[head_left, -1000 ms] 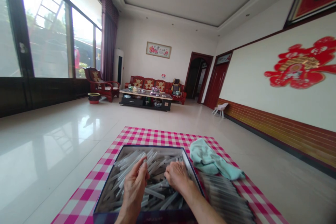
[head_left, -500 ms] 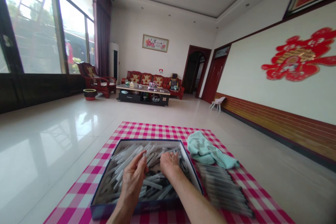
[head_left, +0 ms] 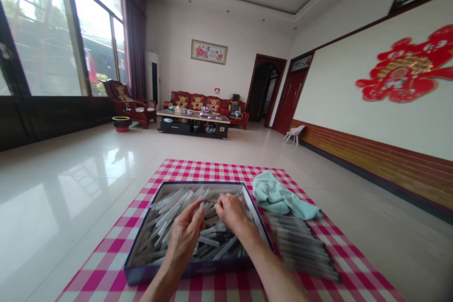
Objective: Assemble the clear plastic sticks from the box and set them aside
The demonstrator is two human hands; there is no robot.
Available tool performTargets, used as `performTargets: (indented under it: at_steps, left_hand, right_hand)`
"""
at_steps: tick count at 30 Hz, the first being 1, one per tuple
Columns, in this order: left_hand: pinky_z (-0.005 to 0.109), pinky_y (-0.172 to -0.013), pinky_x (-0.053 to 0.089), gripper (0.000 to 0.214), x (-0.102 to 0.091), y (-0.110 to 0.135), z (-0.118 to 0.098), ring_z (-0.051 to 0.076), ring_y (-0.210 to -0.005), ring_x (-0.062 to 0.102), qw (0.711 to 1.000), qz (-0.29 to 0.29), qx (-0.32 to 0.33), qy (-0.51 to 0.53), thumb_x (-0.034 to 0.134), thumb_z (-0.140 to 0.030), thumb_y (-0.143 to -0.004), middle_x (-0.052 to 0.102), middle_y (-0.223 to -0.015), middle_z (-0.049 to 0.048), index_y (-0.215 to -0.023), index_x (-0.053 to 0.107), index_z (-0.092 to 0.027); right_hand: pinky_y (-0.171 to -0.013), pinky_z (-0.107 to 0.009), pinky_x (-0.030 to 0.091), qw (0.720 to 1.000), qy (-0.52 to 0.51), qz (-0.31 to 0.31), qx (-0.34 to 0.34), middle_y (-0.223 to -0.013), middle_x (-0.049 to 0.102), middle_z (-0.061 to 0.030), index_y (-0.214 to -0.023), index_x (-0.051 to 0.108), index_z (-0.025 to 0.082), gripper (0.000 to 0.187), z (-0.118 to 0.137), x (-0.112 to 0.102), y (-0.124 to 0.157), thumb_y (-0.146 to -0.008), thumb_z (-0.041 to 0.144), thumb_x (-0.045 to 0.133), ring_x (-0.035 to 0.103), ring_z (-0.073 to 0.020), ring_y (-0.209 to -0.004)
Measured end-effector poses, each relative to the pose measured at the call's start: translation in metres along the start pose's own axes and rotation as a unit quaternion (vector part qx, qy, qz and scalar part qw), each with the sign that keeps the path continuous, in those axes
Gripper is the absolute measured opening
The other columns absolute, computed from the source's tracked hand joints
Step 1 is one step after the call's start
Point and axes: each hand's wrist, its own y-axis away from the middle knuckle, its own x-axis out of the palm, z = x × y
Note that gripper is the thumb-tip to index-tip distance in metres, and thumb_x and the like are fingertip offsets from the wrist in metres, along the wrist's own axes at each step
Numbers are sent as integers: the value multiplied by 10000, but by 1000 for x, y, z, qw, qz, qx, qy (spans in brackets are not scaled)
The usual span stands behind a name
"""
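Observation:
Both hands are over a shallow dark-blue box [head_left: 131, 264] filled with loose clear plastic tubes [head_left: 170, 212] and some black pieces. My left hand [head_left: 186, 233] is closed in a pinch, thumb against forefinger; whatever lies between them is too small to name. Just to its right, my right hand [head_left: 233, 217] has its fingers curled together, the fingertips turned toward the left hand. Its grip is hidden. On the cloth right of the box lies a row of slim clear sticks with dark ends [head_left: 300, 247], like pens, side by side and blurred.
A crumpled mint-green cloth [head_left: 283, 198] lies beyond the row of sticks. Under everything is a pink-and-white checked tablecloth [head_left: 106, 255]. Farther off stand a low coffee table [head_left: 193, 122], a red wooden sofa [head_left: 198, 101] and a small chair [head_left: 294, 134] on the tiled floor.
My right hand has turned its fingers from the box's right side toward my left hand. My left hand has shifted slightly right, so the fingertips are closer. The view has moved a little.

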Motion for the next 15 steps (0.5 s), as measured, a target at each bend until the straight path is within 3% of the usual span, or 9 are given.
performTargets:
  at_steps: [3,5,7,10,12,15]
  left_hand:
    - [219,-430,366,536,0,1,3,122,-475,500,997,59,3,-40,513,-597,-815,576,-543,-18,-1023,688,-135]
    - [224,-462,387,483,0,3,3,132,-501,532,993,81,20,-79,479,-557,-850,593,-553,-18,-1024,679,-152]
    - [232,-500,411,431,1,6,0,139,-518,557,987,95,47,-123,462,-516,-870,613,-565,-17,-1011,680,-172]
    - [236,-536,428,384,3,8,-7,145,-538,582,975,103,86,-178,457,-471,-877,644,-590,-9,-990,689,-187]
    - [232,-531,428,373,3,9,-9,146,-542,593,969,104,98,-200,451,-449,-879,659,-599,-3,-991,693,-188]
    - [224,-520,430,363,3,10,-10,143,-530,596,965,104,101,-218,455,-433,-879,666,-595,-6,-997,696,-188]
  right_hand:
    - [-799,-307,498,991,-130,-31,-23,-914,732,-85,-930,640,170,255,-5,-10,14,-934,326,439,685,-201,-862]
    - [-727,-274,522,970,-238,-34,-21,-920,736,-72,-966,620,172,310,-8,-10,23,-940,395,406,694,-175,-809]
    - [-706,-286,531,908,-419,-19,17,-897,738,-62,-970,625,177,318,-10,-8,31,-880,460,512,693,-176,-771]
    - [-697,-287,523,751,-654,27,88,-801,724,-21,-927,669,191,353,-14,-5,39,-696,444,751,673,-161,-714]
    - [-686,-272,514,709,-696,51,103,-762,710,0,-910,696,198,345,-16,-4,43,-645,391,805,656,-143,-702]
    - [-671,-264,506,695,-707,71,108,-749,697,6,-913,718,205,316,-18,-3,46,-644,344,806,636,-136,-708]
